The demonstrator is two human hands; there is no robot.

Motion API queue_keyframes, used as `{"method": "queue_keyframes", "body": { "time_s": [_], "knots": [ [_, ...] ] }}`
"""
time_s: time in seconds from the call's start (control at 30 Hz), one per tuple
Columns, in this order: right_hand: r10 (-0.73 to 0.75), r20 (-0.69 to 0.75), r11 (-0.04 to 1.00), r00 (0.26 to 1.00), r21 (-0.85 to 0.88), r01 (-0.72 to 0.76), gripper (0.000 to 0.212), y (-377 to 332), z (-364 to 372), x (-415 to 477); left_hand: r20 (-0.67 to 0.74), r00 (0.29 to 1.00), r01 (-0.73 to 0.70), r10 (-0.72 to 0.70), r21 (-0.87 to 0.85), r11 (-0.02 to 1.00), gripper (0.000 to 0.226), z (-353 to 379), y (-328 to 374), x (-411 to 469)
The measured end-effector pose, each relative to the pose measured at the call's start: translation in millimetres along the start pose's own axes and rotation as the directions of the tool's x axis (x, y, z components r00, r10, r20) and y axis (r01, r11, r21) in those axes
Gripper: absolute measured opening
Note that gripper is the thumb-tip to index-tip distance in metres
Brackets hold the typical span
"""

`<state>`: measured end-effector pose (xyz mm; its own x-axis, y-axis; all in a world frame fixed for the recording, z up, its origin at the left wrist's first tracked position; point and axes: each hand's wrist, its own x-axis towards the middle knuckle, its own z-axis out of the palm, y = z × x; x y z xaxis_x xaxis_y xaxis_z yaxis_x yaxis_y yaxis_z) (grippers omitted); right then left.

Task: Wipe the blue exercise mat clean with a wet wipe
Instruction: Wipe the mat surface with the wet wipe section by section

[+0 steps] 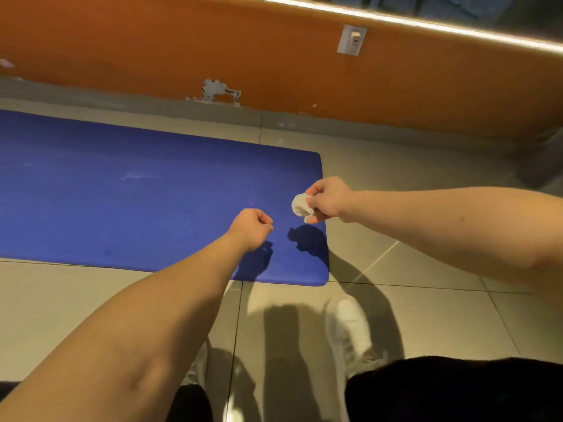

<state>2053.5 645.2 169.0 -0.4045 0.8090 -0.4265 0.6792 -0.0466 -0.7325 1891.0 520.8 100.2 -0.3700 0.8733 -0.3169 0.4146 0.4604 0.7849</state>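
Grey floor tiles [426, 315] fill the room, and a blue exercise mat [137, 202] lies flat on them. Its right end, with round corners, is in view; the rest runs off to the left. Behind the mat stands an orange wall [243, 50]. A white wall socket [352, 40] sits high on that wall, up and to the right of the mat. A patch of chipped paint [217, 91] shows low on the wall, just behind the mat's far edge. A bright light strip [426, 24] runs along the top of the wall.

The right hand [327, 199] is over the right end of the mat. Its fingers and thumb pinch a white wet wipe [300, 205], which is scrunched into a small ball. The wipe is up in the air and not touching the mat. A dark shadow [307, 239] falls on the mat below it.

The left hand [251, 225] is also over the mat, just left of the wipe. Its fingers are curled into a fist with nothing in it. The two hands are near each other but apart.

A white shoe [350, 324] rests on the tiles just in front of the mat's near edge.
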Motion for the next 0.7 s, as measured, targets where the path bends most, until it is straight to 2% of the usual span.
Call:
{"method": "queue_keyframes", "body": {
  "time_s": [0.13,0.2,0.3,0.37,0.47,0.6,0.7],
  "knots": [
    [0.067,-0.063,0.998,0.996,-0.008,-0.067,0.037,43.2,4.3,24.3,-0.020,0.998,0.062,-0.060,0.150,0.987,0.003,38.8,-23.6,27.1],
    [0.102,-0.089,0.995,0.991,-0.004,-0.103,0.036,75.6,5.3,38.9,-0.027,0.996,0.093,-0.089,0.215,0.972,0.010,61.7,-37.2,39.2],
    [-0.024,-0.018,0.956,1.000,-0.294,0.017,0.020,127.6,0.7,61.0,-0.034,0.989,0.151,-0.147,0.289,0.946,0.009,90.5,-56.0,50.9],
    [-0.012,0.059,0.941,0.998,-0.338,0.031,0.012,155.4,-0.4,73.4,-0.027,0.980,0.190,-0.195,0.403,0.896,0.017,105.5,-65.2,55.6],
    [-0.099,0.134,0.887,0.986,-0.437,0.148,0.017,182.1,8.3,93.6,-0.012,0.970,0.209,-0.244,0.559,0.803,0.039,122.2,-77.4,62.2],
    [-0.211,0.188,0.821,0.959,-0.499,0.278,0.033,194.3,28.5,99.1,-0.050,0.961,0.248,-0.272,0.592,0.767,0.054,132.5,-90.2,65.5],
    [-0.254,0.379,0.704,0.890,-0.558,0.439,0.042,208.0,52.2,97.4,-0.083,0.947,0.292,-0.310,0.621,0.727,0.074,137.1,-99.4,64.6]
  ]
}}
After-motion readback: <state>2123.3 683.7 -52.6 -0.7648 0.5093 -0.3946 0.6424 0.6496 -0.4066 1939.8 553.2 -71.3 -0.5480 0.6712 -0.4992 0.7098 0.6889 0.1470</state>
